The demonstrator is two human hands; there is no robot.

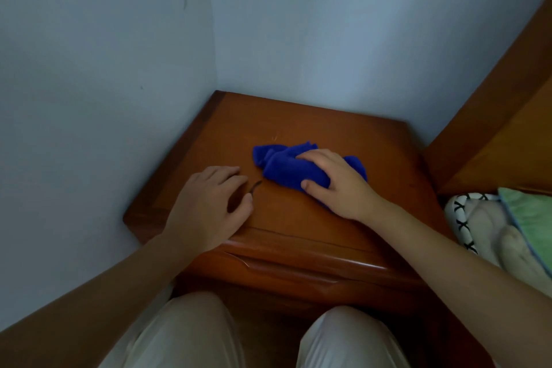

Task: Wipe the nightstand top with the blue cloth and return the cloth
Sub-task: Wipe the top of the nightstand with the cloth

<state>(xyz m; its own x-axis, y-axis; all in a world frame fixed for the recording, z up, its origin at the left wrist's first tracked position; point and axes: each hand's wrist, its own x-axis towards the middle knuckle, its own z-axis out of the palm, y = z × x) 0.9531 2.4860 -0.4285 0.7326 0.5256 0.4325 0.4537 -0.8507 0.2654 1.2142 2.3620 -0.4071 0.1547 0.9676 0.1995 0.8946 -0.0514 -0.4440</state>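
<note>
**Wiping the top: full passes, corners included**

Knees in pale trousers [194, 334] lowest in view, close against the drawer front [298, 266] of the nightstand [298, 116]. Just above, left grip [206, 206] resting palm-down on the near left part of the top, fingers bent, with a small dark curved thing [256, 186] lying at thumb and forefinger; cannot tell whether pinched or merely touched. Right grip [337, 182] spread over the blue cloth [283, 164], fingers draped across the bunch and thumb tucked against its near edge, so clamped on it from above. Cloth bunched, not flat, around the middle of the top, with its loose end trailing left.

By the look of it, mid-wipe, with most of the surface yet to cover. To do it well:

- Press through the palm rather than the fingertips, so that more of the cloth meets the wood.
- Flatten the bunch a little; as rumpled as this, likely to leave streaks of untouched wood.
- Work in overlapping strokes from the far corner by the walls toward the front edge.
- Lift the small dark thing clear first, or risk dragging it across the finish.
- Move the left grip aside when reaching its patch.
- Mind the right edge beside the bed frame [493, 116]: a narrow spot, easily skipped.
</note>
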